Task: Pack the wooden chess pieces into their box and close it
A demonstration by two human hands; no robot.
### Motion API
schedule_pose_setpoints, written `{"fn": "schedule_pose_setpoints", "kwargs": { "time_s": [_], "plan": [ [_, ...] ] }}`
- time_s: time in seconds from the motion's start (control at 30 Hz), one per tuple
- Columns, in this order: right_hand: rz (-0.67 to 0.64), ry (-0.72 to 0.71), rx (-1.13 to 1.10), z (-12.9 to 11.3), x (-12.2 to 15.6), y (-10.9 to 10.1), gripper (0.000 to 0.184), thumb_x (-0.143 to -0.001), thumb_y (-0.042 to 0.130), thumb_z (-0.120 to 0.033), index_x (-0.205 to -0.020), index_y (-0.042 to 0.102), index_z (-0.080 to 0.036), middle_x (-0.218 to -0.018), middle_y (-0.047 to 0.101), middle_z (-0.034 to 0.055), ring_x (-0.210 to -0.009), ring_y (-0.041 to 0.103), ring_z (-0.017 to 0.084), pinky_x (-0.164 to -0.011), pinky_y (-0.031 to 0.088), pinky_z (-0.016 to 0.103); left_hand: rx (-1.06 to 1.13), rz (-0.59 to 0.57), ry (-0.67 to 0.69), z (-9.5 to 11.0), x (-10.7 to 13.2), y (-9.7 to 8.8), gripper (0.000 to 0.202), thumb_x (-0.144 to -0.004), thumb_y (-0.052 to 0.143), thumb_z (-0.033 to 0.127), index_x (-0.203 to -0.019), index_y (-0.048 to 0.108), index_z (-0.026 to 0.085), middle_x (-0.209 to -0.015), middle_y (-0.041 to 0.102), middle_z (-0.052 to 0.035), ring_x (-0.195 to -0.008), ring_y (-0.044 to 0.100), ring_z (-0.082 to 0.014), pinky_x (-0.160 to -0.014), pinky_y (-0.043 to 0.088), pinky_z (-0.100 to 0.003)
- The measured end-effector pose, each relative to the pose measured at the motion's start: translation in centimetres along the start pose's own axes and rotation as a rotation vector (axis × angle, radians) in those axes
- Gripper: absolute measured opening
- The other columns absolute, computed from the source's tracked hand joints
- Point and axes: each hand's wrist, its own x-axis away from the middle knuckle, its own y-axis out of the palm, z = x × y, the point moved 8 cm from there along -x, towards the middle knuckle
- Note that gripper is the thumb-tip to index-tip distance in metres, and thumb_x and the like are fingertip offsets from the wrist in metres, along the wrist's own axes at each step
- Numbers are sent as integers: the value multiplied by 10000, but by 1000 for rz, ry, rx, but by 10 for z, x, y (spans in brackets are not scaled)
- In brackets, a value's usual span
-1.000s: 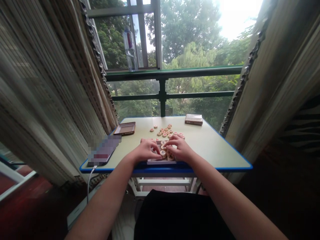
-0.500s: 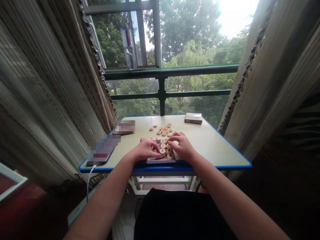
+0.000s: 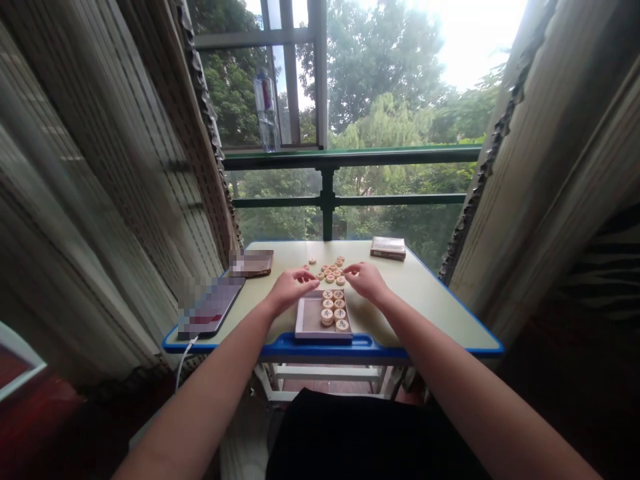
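Note:
A shallow box tray (image 3: 311, 321) lies at the table's near edge, holding several round wooden game pieces (image 3: 334, 309) on its right side. More loose pieces (image 3: 329, 269) are scattered on the table just beyond it. My left hand (image 3: 290, 289) hovers past the tray's far left corner, fingers loosely curled toward the loose pieces. My right hand (image 3: 367, 280) is at the right of the scattered pieces, its fingertips pinched together at one of them; what they hold is too small to make out.
A pale table with a blue rim (image 3: 430, 303) stands before a window railing (image 3: 350, 157). A tablet with a cable (image 3: 210, 307) lies at the left, a brown box lid (image 3: 253, 262) behind it, a small book (image 3: 388, 247) at the far right. Curtains hang on both sides; a bottle (image 3: 267, 110) stands on the sill.
Both hands have lifted off the tray and moved forward to the loose pieces beyond it. The tray's pieces now show uncovered. The view has tilted slightly.

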Motion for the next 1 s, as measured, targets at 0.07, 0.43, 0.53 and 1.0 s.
{"fn": "schedule_pose_setpoints", "kwargs": {
  "time_s": [0.07, 0.43, 0.53, 1.0],
  "plan": [
    [-29, 16, 85, 6, -16, 4, 209, -716, 535, -195, -812, 720, -193, -784, 641, 83, -731, 565, 181, -721, 422, 301, -83, 3, -83, -13, -17, 0, 335, -640, 623, 374, -903, 676, 174, -870, 650, -60, -741, 553, -169, -691, 431, -278],
    [-59, 7, 95, 35, -39, 29, 193, -733, 553, -276, -812, 709, -194, -840, 611, 117, -835, 501, 245, -771, 382, 359, -160, -209, -167, -59, -78, 43, 436, -567, 663, 412, -913, 693, 149, -844, 673, -81, -740, 594, -216, -691, 435, -309],
    [-59, 16, 90, 35, -40, 30, 209, -738, 536, -235, -850, 707, -190, -859, 611, 116, -851, 489, 244, -772, 376, 356, -90, -228, -161, -60, -75, 45, 439, -595, 638, 426, -906, 695, 122, -838, 669, -87, -745, 592, -212, -669, 437, -296],
    [-39, -257, -70, -10, -32, 40, 178, -734, 618, -309, -873, 685, -221, -823, 607, 58, -876, 468, 202, -777, 367, 326, 197, -244, -11, -38, -71, 39, 457, -651, 623, 452, -970, 647, 125, -939, 659, -88, -790, 587, -181, -727, 451, -305]
  ]
}}
